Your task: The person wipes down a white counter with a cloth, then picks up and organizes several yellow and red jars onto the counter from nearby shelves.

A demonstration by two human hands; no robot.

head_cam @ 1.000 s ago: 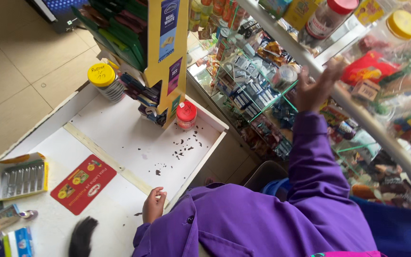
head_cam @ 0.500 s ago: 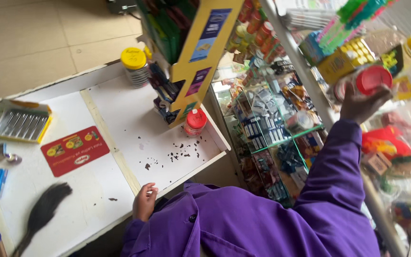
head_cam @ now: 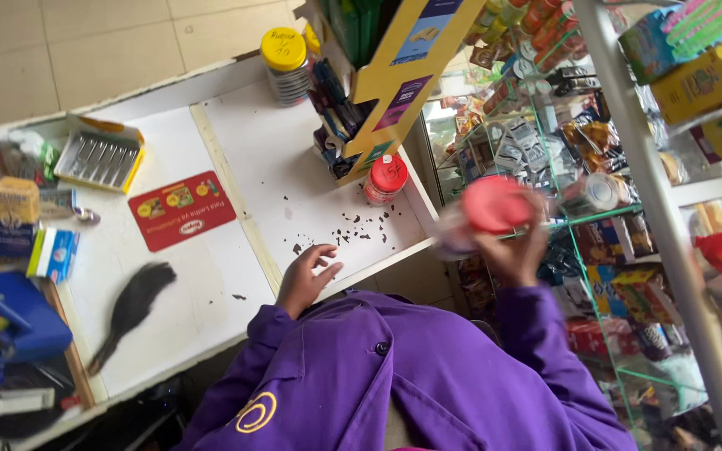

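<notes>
The right hand [head_cam: 518, 250] is raised off the worktop [head_cam: 277, 175], out past its right edge and in front of the glass shelves [head_cam: 561, 167]. Its fingers [head_cam: 536, 224] are clamped around a clear jar with a red lid [head_cam: 495, 205]; the jar is blurred, so what is inside cannot be told.

The left hand [head_cam: 307, 276] lies flat on the white worktop at its near edge, fingers slightly apart and holding nothing. Just beyond those fingers is a scatter of small dark crumbs [head_cam: 353, 235]. Farther out from them stands a small red-capped jar [head_cam: 386, 178], touching the foot of a yellow display stand [head_cam: 394, 83]. Beyond the stand, well away from both hands, sits a jar with a yellow lid [head_cam: 284, 60].

To the left of the left hand's fingers, 1 dark hand brush [head_cam: 131, 309] lies on the worktop, and a red card [head_cam: 181, 210] lies flat beyond it. A yellow tray of metal pieces [head_cam: 99, 154] rests farther left, near small boxes [head_cam: 14, 217] at the worktop's end. Both arms wear purple sleeves [head_cam: 536, 351].
</notes>
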